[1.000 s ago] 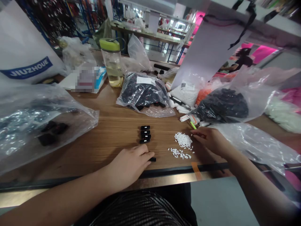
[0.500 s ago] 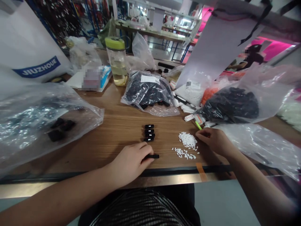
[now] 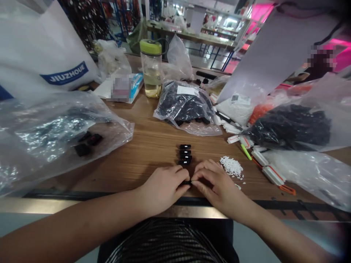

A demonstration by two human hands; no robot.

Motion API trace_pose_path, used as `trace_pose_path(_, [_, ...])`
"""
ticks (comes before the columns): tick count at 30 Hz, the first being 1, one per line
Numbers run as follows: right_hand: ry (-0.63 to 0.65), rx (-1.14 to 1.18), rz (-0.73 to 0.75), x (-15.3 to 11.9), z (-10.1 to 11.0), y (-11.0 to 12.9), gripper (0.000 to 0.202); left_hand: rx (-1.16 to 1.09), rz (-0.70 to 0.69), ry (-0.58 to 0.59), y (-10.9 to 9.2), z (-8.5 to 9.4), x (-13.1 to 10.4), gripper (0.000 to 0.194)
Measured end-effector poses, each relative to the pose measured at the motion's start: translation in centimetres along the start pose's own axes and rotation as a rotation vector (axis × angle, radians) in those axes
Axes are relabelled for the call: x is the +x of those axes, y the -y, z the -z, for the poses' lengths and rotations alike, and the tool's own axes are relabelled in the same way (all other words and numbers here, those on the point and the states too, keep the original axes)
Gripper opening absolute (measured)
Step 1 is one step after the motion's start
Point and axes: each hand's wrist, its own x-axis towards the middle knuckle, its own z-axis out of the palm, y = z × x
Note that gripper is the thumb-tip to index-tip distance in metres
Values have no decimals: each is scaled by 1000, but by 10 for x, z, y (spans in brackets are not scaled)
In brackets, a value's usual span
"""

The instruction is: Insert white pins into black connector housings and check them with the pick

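Note:
Near the table's front edge, my left hand pinches a small black connector block, most of it covered by the fingers. My right hand has thumb and forefinger pressed together at the block's right end; anything between them is too small to make out. Just above the hands, several black blocks with white dots lie in a column. A pile of small white pegs is to the right of my right hand, which partly hides the lower pegs.
Clear bags of black parts lie at the left, centre back and right. A bottle with a green lid stands at the back. A green pen and white strips lie right of the pegs.
My right hand has moved left from beside the white pegs to the block in my left hand. My left hand still grips the block. The view has shifted somewhat.

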Motion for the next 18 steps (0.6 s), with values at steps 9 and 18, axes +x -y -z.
trace_pose_path(9, [30,-69,38,1,2,2,12,-18,22,13,-1,0,1,4])
trace_pose_path(18, [17,-156,87,4,0,4,15,-5,22,34,-3,3,2,4])
